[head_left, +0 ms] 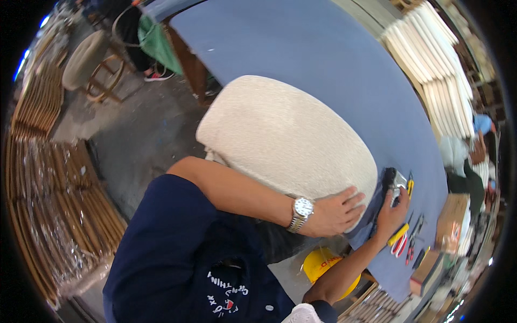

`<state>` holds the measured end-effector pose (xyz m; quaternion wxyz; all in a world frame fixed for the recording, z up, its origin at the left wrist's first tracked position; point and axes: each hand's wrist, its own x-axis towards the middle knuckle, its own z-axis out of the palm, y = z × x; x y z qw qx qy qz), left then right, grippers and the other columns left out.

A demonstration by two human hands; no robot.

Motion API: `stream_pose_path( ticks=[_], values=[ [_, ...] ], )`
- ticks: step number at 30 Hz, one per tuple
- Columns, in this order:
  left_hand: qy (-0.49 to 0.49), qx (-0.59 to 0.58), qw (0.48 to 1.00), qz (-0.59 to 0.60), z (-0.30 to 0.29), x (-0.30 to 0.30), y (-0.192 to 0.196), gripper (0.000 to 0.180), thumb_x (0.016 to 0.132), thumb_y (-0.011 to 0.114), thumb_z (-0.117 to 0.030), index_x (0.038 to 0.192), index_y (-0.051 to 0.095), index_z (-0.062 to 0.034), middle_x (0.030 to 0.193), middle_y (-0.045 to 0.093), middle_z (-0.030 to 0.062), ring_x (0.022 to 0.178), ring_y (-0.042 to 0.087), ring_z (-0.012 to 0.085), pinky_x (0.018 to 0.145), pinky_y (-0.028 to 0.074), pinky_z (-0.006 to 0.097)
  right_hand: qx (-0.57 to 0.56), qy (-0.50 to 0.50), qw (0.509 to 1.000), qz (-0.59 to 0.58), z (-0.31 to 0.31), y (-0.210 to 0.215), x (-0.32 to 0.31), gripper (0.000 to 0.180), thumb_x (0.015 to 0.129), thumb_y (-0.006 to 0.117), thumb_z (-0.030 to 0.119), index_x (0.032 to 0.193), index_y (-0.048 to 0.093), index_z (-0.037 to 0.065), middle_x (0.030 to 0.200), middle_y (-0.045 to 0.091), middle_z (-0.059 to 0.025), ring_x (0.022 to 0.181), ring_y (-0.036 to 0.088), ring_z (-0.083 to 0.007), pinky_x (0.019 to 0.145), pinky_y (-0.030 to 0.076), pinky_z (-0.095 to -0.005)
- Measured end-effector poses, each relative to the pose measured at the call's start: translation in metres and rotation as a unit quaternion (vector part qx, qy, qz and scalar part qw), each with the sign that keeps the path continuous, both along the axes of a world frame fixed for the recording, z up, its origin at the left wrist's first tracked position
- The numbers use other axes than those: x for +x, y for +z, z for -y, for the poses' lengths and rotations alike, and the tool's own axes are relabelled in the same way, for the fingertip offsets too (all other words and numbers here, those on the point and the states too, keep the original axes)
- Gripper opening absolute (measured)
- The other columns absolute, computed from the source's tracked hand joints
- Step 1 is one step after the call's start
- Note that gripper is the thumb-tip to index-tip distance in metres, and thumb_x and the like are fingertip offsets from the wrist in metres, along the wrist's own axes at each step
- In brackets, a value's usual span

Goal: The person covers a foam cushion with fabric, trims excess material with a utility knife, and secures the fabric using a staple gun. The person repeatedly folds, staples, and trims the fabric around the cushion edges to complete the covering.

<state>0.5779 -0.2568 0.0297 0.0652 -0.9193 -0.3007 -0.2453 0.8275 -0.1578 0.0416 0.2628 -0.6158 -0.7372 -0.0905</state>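
Note:
A cream fabric-covered seat cushion or panel [291,137] with rounded corners lies at the near edge of the blue table, partly overhanging it. My left hand [336,212], with a watch [302,210] at its wrist, rests flat on the near right end of the panel, fingers spread. To the right of the panel, my right hand [393,212] has its fingers round the silver part of a black-and-silver tool [396,177] that looks like a staple gun. Part of this tool is hidden by the fingers.
Yellow, red and black hand tools [401,239] lie beside my right hand on the blue table [334,59]. A yellow bucket [321,264] stands below the near edge. White panels [431,70] are stacked right; wrapped brown bundles [59,199] fill the left. A stool [89,62] and person stand far left.

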Motion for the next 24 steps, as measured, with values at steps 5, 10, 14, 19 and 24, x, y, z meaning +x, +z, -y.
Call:
stream_pose_path(
  ticks=[5, 10, 14, 19, 24],
  values=[
    [-0.040, -0.207, 0.977, 0.023, -0.002, -0.061, 0.029, 0.057, 0.091, 0.065, -0.042, 0.134, 0.060, -0.0051, 0.152, 0.049, 0.0139, 0.147, 0.036, 0.0282, 0.123, 0.021, 0.047, -0.162, 0.055, 0.963, -0.206, 0.023, -0.002, -0.083, 0.037, 0.105, 0.054, 0.023, 0.132, 0.059, -0.002, 0.123, 0.066, -0.0173, 0.111, 0.062, -0.0257, 0.097, 0.047, -0.0348],
    [0.146, -0.160, 0.955, 0.203, 0.005, -0.203, 0.012, 0.058, 0.090, 0.073, -0.033, 0.140, 0.058, -0.0096, 0.147, 0.055, 0.0137, 0.142, 0.044, 0.0305, 0.119, 0.032, 0.049, -0.145, 0.029, 0.962, -0.231, 0.027, -0.009, -0.079, 0.042, 0.108, 0.047, 0.030, 0.129, 0.060, -0.004, 0.121, 0.066, -0.0162, 0.110, 0.060, -0.0243, 0.102, 0.043, -0.0345],
    [0.504, -0.222, 0.769, 0.324, 0.053, -0.273, -0.005, 0.049, 0.096, 0.067, -0.038, 0.132, 0.063, -0.0031, 0.136, 0.063, 0.0143, 0.118, 0.063, 0.0254, 0.099, 0.051, 0.037, -0.161, 0.008, 0.961, -0.225, 0.023, -0.008, -0.074, 0.045, 0.108, 0.046, 0.032, 0.129, 0.060, -0.005, 0.120, 0.066, -0.0160, 0.110, 0.059, -0.0244, 0.102, 0.042, -0.0343],
    [0.318, -0.467, 0.405, 0.719, 0.068, -0.256, -0.042, 0.072, 0.104, 0.047, -0.056, 0.125, 0.062, 0.0112, 0.123, 0.068, 0.0152, 0.111, 0.064, 0.0216, 0.096, 0.049, 0.036, -0.155, -0.008, 0.961, -0.231, 0.020, -0.003, -0.073, 0.046, 0.107, 0.048, 0.034, 0.131, 0.061, -0.003, 0.123, 0.067, -0.0166, 0.113, 0.060, -0.0248, 0.102, 0.042, -0.0353],
    [0.223, -0.300, 0.467, 0.801, 0.072, -0.248, -0.031, 0.081, 0.099, 0.050, -0.065, 0.126, 0.061, 0.0106, 0.115, 0.070, 0.0120, 0.109, 0.062, 0.0156, 0.097, 0.046, 0.033, -0.036, 0.046, 0.937, -0.345, -0.006, 0.048, -0.099, 0.050, 0.106, 0.048, 0.035, 0.133, 0.058, -0.005, 0.129, 0.063, -0.0164, 0.118, 0.059, -0.0249, 0.102, 0.043, -0.0365]
  ],
)
